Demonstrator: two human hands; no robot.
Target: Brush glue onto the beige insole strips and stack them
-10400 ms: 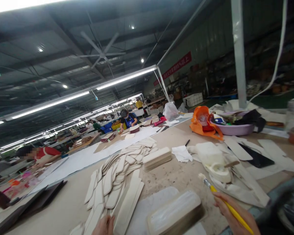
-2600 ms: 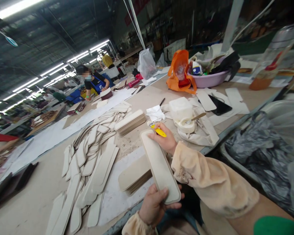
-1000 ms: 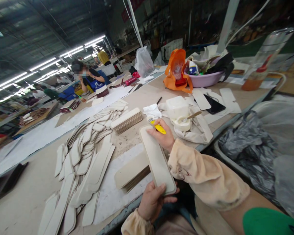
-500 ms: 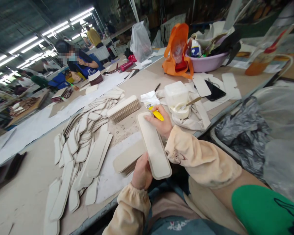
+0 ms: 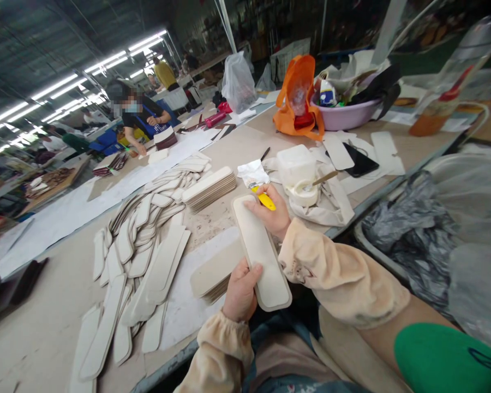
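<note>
An off-white rounded strip panel (image 5: 262, 251) is held up near the table's front edge. My left hand (image 5: 241, 286) grips its lower left edge, thumb lying on the face. At the upper end my right hand (image 5: 274, 210) is closed on the panel, thumb on top, and also keeps a yellow-handled tool (image 5: 265, 201) between its fingers; what kind of tool cannot be made out. Partly behind the panel lies a neat stack of similar strips (image 5: 215, 270) on white paper. A second stack (image 5: 209, 188) sits farther back. Many loose strips (image 5: 163, 262) are heaped to the left.
Behind my right hand are a white plastic tub (image 5: 297, 164), a tape roll (image 5: 305, 192) and a dark phone (image 5: 360, 161). Farther back stand an orange bag (image 5: 297, 103), a purple basin (image 5: 347, 115) and a glue bottle (image 5: 437, 112). A co-worker (image 5: 141, 117) works across the table.
My left thumb has moved from the panel's edge onto its face. The right hand keeps its hold on panel and yellow-handled tool. The whole view has shifted slightly.
</note>
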